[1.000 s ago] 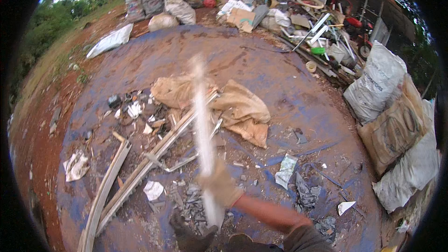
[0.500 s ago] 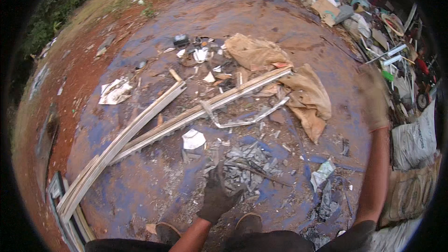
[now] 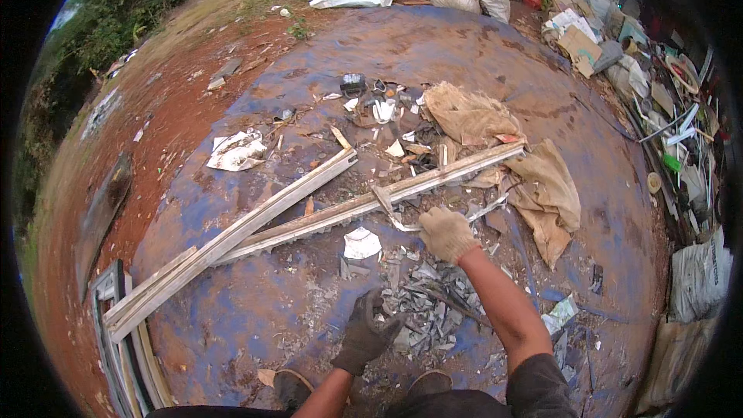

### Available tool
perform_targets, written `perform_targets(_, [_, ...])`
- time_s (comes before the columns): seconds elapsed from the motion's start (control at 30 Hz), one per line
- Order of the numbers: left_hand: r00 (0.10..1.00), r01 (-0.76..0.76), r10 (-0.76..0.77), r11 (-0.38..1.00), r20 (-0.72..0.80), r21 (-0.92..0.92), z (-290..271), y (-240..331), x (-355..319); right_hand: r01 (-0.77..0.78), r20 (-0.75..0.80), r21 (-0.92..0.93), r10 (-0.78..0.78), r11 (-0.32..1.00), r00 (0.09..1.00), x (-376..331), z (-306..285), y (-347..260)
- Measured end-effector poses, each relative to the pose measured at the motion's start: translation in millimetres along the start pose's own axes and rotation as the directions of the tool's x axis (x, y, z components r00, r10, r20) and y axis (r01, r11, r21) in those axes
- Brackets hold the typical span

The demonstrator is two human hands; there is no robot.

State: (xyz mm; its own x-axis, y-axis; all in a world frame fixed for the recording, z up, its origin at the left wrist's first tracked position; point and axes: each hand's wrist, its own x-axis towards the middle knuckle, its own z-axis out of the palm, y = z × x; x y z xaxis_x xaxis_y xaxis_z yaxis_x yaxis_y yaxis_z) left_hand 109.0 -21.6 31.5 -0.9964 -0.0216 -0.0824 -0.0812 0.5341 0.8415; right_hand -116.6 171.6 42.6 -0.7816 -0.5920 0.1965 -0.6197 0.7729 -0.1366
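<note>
My right hand (image 3: 447,234), in a beige work glove, is on a thin, bent, whitish strip (image 3: 489,207), its fingers curled over the strip's middle. The glove hides part of the strip. One end of the strip lies against a long, pale, grooved frame bar (image 3: 402,190). My left hand (image 3: 365,333), in a dark grey glove, is held low over the ground cover with its thumb and fingers apart and nothing between them. Just right of it lies a heap of grey broken scraps (image 3: 433,302). A white broken piece (image 3: 361,244) rests beyond my left hand.
A second pale bar (image 3: 240,240) slants across the left, over several frame pieces (image 3: 116,340). Brown sacking (image 3: 472,112) lies beyond the bars. A dirty blue tarpaulin (image 3: 325,54) covers the ground. Filled sacks (image 3: 700,275) and mixed scrap (image 3: 673,131) line the right side.
My right hand has swung in from the far right to the bent strip. My left hand stays near the grey scraps with its fingers apart. The whole view has shifted a little.
</note>
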Motion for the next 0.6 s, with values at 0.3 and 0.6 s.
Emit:
perform_targets(0.3, [0.810,-0.579,0.466,0.731,-0.355,-0.362,2.6,60.0,83.4,0.194,-0.521,0.463,0.089,0.865,0.849,-8.9,-149.8,-120.2])
perform_targets(0.6, [0.947,-0.314,0.321,0.893,-0.033,-0.323,-32.4,99.1,74.0,0.502,-0.178,0.798,0.665,-0.334,0.725,-1.9,-174.1,-70.1])
